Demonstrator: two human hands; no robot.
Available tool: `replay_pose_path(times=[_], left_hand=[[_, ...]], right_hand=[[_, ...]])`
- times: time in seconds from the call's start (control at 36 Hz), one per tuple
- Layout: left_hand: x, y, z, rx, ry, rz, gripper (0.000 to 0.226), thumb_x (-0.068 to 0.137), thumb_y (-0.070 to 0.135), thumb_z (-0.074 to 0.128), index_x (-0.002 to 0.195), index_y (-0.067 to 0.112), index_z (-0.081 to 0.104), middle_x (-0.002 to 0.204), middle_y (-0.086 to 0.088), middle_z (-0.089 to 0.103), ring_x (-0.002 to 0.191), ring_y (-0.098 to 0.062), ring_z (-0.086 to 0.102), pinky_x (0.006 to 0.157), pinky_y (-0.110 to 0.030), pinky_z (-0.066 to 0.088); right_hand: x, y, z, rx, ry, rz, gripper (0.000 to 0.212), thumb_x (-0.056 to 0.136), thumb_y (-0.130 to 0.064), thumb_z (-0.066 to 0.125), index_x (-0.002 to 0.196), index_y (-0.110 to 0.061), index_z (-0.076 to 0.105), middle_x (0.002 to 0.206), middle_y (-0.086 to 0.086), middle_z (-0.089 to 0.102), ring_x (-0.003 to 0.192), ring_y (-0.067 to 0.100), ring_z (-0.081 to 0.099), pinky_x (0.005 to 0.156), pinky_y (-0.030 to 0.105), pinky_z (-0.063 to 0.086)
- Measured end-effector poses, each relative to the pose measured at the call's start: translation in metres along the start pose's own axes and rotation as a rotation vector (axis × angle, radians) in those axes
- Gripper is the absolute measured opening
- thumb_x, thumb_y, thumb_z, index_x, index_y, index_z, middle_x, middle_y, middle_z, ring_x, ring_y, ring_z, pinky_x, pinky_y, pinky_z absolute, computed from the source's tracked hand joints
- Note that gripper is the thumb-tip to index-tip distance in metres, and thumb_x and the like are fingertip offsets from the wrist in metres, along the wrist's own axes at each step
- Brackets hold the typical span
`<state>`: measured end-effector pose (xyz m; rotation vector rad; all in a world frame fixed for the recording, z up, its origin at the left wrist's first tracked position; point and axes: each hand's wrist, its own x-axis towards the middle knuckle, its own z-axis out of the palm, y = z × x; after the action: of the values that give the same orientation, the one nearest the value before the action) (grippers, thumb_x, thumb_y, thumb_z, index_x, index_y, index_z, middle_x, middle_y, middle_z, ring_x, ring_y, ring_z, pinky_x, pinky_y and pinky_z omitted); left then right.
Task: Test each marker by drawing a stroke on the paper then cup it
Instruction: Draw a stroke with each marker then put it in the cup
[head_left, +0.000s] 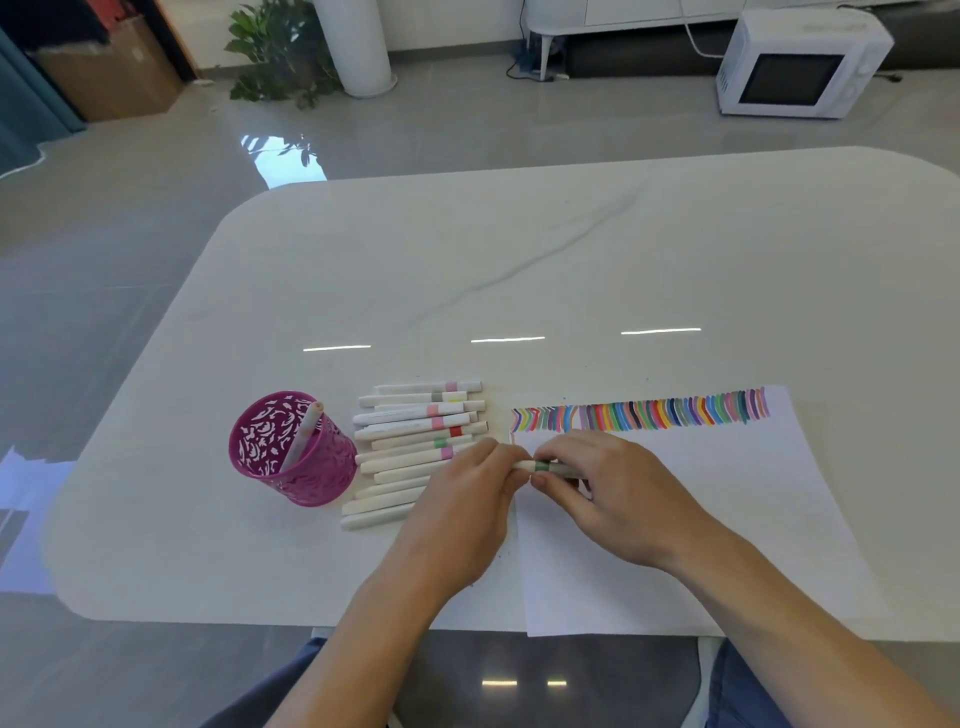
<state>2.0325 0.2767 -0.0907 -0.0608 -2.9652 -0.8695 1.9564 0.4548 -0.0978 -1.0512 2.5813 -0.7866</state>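
A white marker with a green band (541, 466) lies level between my hands, just above the left edge of the white paper (727, 519). My left hand (462, 512) pinches its left end and my right hand (613, 493) grips its right part. A row of several coloured strokes (639, 415) runs along the paper's top edge. A pile of several white markers (415, 441) lies left of the paper. The pink mesh cup (291, 452) stands left of the pile with one marker (304, 434) leaning inside.
The white table (519, 270) has rounded corners, and its near edge is just below the paper. A microwave (795, 62) and a potted plant (280, 52) sit on the floor beyond the table.
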Motion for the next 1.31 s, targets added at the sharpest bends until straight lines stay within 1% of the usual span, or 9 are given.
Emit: replay_pose_path(times=[0.19,0.42,0.58,0.72,0.86,0.97,1.06,1.14,1.31], left_hand=[[0.000,-0.004,0.004,-0.014,-0.028,-0.008,0.019,0.101,0.020,0.054,0.111,0.020,0.070,0.093,0.003,0.067,0.083,-0.018,0.061,0.073,-0.026,0.046],[-0.004,0.001,0.002,-0.110,0.047,-0.035,0.020,0.097,0.010,0.056,0.097,0.020,0.073,0.078,0.004,0.065,0.073,-0.013,0.054,0.066,-0.025,0.046],[-0.005,0.002,0.002,-0.116,0.058,-0.034,0.022,0.097,0.010,0.057,0.099,0.024,0.074,0.078,0.008,0.065,0.067,-0.010,0.058,0.064,-0.026,0.050],[-0.002,-0.005,-0.005,-0.082,0.162,-0.095,0.016,0.094,0.017,0.066,0.105,0.021,0.077,0.085,0.008,0.074,0.071,-0.009,0.064,0.071,-0.023,0.053],[0.000,-0.007,-0.007,-0.055,0.135,-0.135,0.012,0.095,0.025,0.065,0.104,0.025,0.071,0.083,0.020,0.063,0.074,0.006,0.053,0.070,-0.001,0.034],[-0.001,-0.005,-0.004,-0.069,0.101,-0.174,0.009,0.097,0.030,0.059,0.106,0.030,0.059,0.076,0.023,0.054,0.075,0.004,0.054,0.064,-0.010,0.037],[0.000,-0.005,-0.002,-0.113,0.105,-0.199,0.009,0.100,0.030,0.051,0.109,0.030,0.053,0.082,0.015,0.059,0.075,-0.006,0.055,0.066,-0.029,0.044],[0.002,-0.005,-0.002,-0.136,0.129,-0.204,0.010,0.102,0.029,0.049,0.110,0.028,0.053,0.093,0.014,0.057,0.081,-0.008,0.051,0.068,-0.028,0.038],[0.007,-0.005,-0.007,-0.119,0.120,-0.180,0.014,0.102,0.026,0.051,0.106,0.027,0.064,0.099,0.017,0.058,0.085,-0.002,0.049,0.072,-0.013,0.035]], right_hand=[[-0.004,-0.005,-0.001,-0.133,-0.135,0.056,0.033,0.101,-0.062,0.038,0.093,-0.032,0.051,0.082,-0.013,0.055,0.070,0.008,0.051,0.059,0.017,0.032],[-0.004,-0.006,-0.004,-0.151,-0.104,0.043,0.041,0.098,-0.067,0.034,0.086,-0.031,0.050,0.065,-0.013,0.049,0.058,0.008,0.049,0.055,0.017,0.027],[-0.004,-0.007,-0.004,-0.145,-0.106,0.057,0.041,0.098,-0.068,0.034,0.083,-0.032,0.049,0.063,-0.012,0.050,0.058,0.010,0.051,0.055,0.019,0.031],[-0.005,0.005,-0.008,-0.127,-0.035,0.151,0.051,0.098,-0.069,0.035,0.069,-0.027,0.042,0.058,-0.004,0.052,0.056,0.012,0.049,0.058,0.033,0.043],[-0.004,0.010,-0.014,0.030,-0.001,0.191,0.043,0.103,-0.056,0.041,0.077,-0.023,0.048,0.065,-0.005,0.054,0.060,0.013,0.050,0.060,0.034,0.044],[-0.002,0.010,-0.014,0.243,0.025,0.236,0.030,0.107,-0.033,0.039,0.091,-0.020,0.061,0.087,-0.008,0.067,0.080,0.005,0.061,0.073,0.035,0.050],[0.001,0.010,-0.012,0.341,0.062,0.248,0.017,0.106,-0.022,0.045,0.111,-0.030,0.060,0.083,-0.006,0.062,0.067,0.009,0.054,0.064,0.031,0.042],[0.002,0.009,-0.012,0.426,0.097,0.226,0.031,0.107,-0.022,0.047,0.131,-0.041,0.051,0.093,-0.005,0.063,0.070,0.012,0.060,0.070,0.028,0.051],[0.003,0.000,-0.017,0.725,0.211,0.242,0.035,0.107,-0.009,0.045,0.107,-0.028,0.075,0.097,0.002,0.070,0.074,0.023,0.072,0.072,0.034,0.061]])
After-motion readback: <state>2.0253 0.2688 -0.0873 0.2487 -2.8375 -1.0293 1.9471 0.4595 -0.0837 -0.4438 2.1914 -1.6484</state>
